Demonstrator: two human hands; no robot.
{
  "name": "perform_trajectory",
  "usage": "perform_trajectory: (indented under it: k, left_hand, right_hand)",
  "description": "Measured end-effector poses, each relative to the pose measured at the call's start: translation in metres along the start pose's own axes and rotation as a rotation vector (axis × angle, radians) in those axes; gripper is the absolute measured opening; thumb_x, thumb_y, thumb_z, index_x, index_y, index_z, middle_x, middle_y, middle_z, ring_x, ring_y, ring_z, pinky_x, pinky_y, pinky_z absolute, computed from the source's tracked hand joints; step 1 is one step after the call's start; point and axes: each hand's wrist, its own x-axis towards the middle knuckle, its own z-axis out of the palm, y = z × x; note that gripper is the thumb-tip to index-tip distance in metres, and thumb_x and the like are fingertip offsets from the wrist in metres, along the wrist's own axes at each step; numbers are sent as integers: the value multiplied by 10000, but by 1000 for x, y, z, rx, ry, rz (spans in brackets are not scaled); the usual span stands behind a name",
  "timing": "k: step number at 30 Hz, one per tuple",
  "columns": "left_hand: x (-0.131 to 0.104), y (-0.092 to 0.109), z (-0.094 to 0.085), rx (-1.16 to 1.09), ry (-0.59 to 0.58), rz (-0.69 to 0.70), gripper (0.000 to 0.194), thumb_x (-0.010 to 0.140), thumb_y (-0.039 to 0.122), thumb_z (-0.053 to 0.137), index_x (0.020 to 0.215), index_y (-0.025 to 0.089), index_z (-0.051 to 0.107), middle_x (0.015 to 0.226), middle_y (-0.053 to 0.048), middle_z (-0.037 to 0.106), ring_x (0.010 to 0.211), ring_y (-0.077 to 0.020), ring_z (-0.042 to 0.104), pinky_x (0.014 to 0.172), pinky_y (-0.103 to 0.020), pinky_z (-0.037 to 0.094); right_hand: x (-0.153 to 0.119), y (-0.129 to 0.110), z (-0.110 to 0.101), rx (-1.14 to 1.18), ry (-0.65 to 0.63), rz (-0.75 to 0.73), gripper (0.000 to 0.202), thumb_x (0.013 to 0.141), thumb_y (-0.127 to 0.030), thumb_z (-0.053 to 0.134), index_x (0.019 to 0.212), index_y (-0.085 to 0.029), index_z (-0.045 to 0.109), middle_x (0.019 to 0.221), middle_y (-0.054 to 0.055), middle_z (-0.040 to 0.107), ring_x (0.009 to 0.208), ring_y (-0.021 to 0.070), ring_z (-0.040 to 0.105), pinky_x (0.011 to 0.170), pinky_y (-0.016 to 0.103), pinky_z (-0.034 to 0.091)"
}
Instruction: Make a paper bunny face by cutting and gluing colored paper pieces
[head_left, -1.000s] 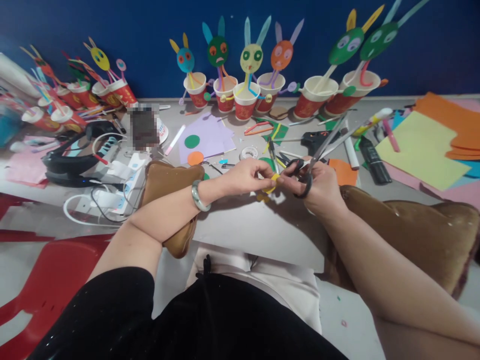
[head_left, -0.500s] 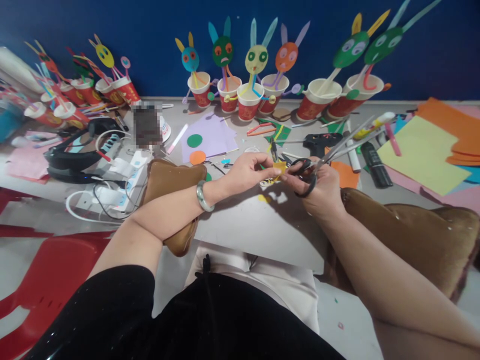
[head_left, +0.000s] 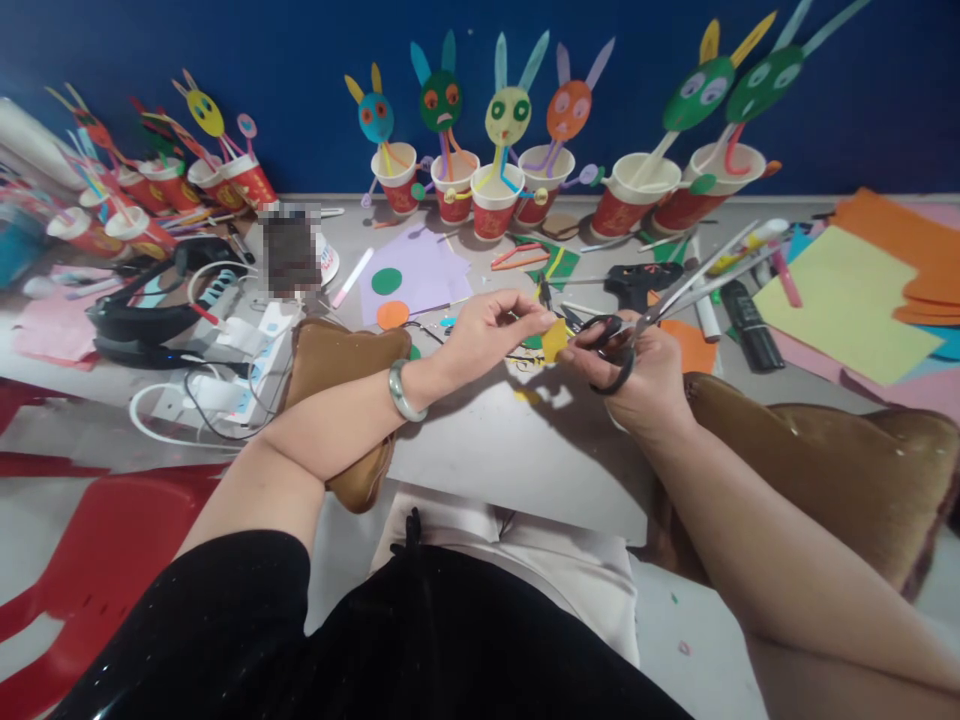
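In front of me, the fingertips of my left hand [head_left: 491, 340] pinch at the upper edge of a small yellow paper piece [head_left: 554, 343]. My right hand [head_left: 649, 380] grips a pair of scissors [head_left: 616, 372] by its black handles, and its fingertips touch the lower right of the same paper. The scissor blades point away to the upper right, clear of the paper. Below the hands, a yellow scrap [head_left: 526, 396] lies on the table [head_left: 517, 460].
Red paper cups [head_left: 495, 215] with paper-faced figures line the back. Coloured sheets [head_left: 847, 310], a black glue gun [head_left: 641, 285] and a black marker [head_left: 752, 325] lie to the right. At left are a power strip [head_left: 262, 365] with cables and brown cushions [head_left: 352, 365].
The yellow paper has turned, showing more of its face. My left fingertips have shifted slightly up and left on it. The scissors stay in my right hand.
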Motion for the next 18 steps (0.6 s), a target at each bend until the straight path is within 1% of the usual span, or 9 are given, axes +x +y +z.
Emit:
perform_trajectory:
  k: [3,4,6,7,9,11,14,18]
  left_hand:
    - [1,1,0,-74,38,-41,505,853,676,832,843,199,670,778,20,633,592,-57,485,578,-263,391]
    - [1,2,1,-78,33,-65,492,869,667,823,878,198,675,819,12,654,588,-55,492,573,-266,391]
    - [0,4,3,-43,-23,-119,493,814,626,890,897,188,680,841,6,675,606,-61,519,581,-270,399]
    - [-1,5,4,-10,-65,-139,504,762,597,938,863,179,677,804,13,664,621,-66,525,593,-270,401]
    - [-2,8,4,52,-136,-149,520,693,554,990,746,169,644,696,38,601,632,-68,502,611,-267,389]
    - [-3,10,4,89,-162,-147,536,705,543,982,659,173,596,618,58,532,615,-64,465,609,-267,368]
    - [-3,13,2,80,-138,-189,515,762,523,950,656,184,578,592,60,517,584,-64,457,587,-269,355]
    - [3,15,-4,-40,-53,-258,479,848,518,890,713,200,558,636,44,560,570,-60,483,577,-261,372]
  right_hand:
    - [1,2,0,11,21,9,505,532,-449,1043,737,-206,651,700,-1,701,608,128,571,567,261,474]
    - [1,2,0,18,24,14,508,522,-449,1045,731,-208,649,695,-5,699,607,128,572,565,260,474]
    - [2,4,0,29,25,18,518,511,-457,1049,729,-212,648,689,-12,698,604,129,575,559,259,473]
    - [3,5,0,32,26,16,523,507,-462,1051,732,-214,649,689,-14,699,604,129,576,558,258,472]
    - [3,6,-1,39,26,19,530,501,-467,1056,738,-216,653,694,-15,704,608,131,583,562,259,475]
    - [3,6,-2,42,25,27,538,493,-469,1060,738,-218,653,693,-18,704,609,132,585,567,262,475]
    - [1,3,-2,29,6,39,521,520,-459,1061,739,-222,651,697,-10,700,610,137,575,570,274,472]
    - [0,-3,-2,-17,-20,30,497,585,-483,1044,744,-223,652,702,4,683,623,142,559,584,288,463]
